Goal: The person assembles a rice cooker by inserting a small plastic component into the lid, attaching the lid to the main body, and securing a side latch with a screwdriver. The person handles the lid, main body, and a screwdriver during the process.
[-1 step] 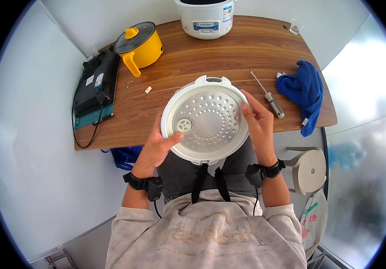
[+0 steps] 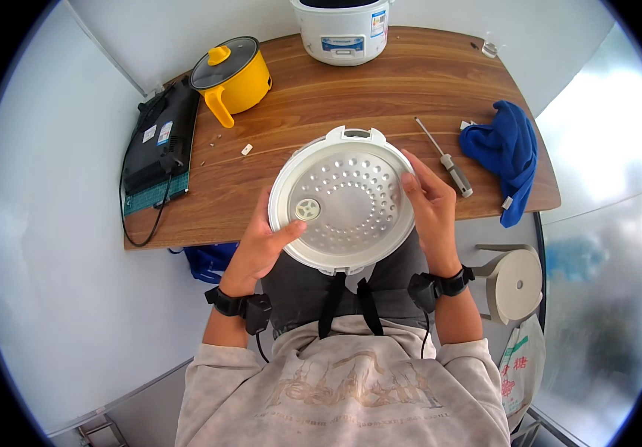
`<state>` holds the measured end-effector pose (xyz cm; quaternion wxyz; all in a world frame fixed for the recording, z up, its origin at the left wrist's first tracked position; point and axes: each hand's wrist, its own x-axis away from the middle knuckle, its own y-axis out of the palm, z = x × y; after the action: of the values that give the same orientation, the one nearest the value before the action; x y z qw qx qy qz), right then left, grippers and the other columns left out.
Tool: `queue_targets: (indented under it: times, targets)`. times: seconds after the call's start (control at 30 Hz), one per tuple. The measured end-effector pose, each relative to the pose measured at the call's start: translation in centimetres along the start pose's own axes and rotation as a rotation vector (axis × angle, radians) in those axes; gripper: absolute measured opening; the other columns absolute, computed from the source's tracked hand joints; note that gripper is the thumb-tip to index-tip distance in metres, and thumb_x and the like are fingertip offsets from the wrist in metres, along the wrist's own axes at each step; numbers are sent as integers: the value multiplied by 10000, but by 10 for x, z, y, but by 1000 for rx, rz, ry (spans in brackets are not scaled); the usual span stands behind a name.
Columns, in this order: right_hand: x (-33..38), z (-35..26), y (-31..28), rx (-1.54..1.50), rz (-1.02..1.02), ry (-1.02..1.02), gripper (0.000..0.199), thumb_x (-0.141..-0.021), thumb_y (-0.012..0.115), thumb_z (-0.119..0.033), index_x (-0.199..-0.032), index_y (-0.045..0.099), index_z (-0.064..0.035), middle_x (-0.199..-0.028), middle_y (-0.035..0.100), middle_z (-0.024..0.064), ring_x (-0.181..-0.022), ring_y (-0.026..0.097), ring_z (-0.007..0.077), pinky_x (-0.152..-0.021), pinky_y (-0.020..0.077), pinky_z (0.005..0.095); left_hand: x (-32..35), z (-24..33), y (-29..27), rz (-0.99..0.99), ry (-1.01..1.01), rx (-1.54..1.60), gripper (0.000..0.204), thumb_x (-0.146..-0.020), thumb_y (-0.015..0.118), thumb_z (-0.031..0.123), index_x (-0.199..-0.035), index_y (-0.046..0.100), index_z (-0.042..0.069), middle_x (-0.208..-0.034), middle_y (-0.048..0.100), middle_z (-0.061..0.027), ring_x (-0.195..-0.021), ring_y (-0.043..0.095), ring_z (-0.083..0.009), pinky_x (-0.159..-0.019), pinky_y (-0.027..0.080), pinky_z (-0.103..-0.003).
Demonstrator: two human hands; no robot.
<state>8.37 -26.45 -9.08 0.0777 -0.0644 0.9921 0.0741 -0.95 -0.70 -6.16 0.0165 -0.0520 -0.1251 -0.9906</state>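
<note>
Between my hands is a round white rice cooker lid [image 2: 350,257], its dimpled metal inner face turned up toward me. It is held over the table's near edge and my lap. My left hand [image 2: 263,242] grips the left rim, thumb lying on the inner face beside a small round vent cap [image 2: 307,209]. On the right side, my right hand [image 2: 430,205] clasps the rim with its thumb on top and fingers beneath, partly hidden. The white rice cooker body [image 2: 344,33] stands at the far edge of the table, without its lid.
A screwdriver [image 2: 451,167] and a blue cloth [image 2: 507,149] lie on the wooden table [image 2: 410,82] to the right. At left are a yellow pot [image 2: 242,86], a black device [image 2: 160,138] with a cable, and a small white piece [image 2: 246,149]. A stool [image 2: 511,283] stands at lower right.
</note>
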Motion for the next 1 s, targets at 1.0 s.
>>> queue_targets:
  times: [1.0]
  targets:
    - [19, -54, 0, 6, -212, -504, 488, -948, 681, -319, -1298, 620, 16, -1399, 564, 225, -1253, 569, 315, -1035, 445, 402, 20, 15, 14, -10, 924, -739, 524, -915, 741, 142, -1356, 460, 110, -1308, 620, -286, -1133, 671, -411, -916, 560, -414]
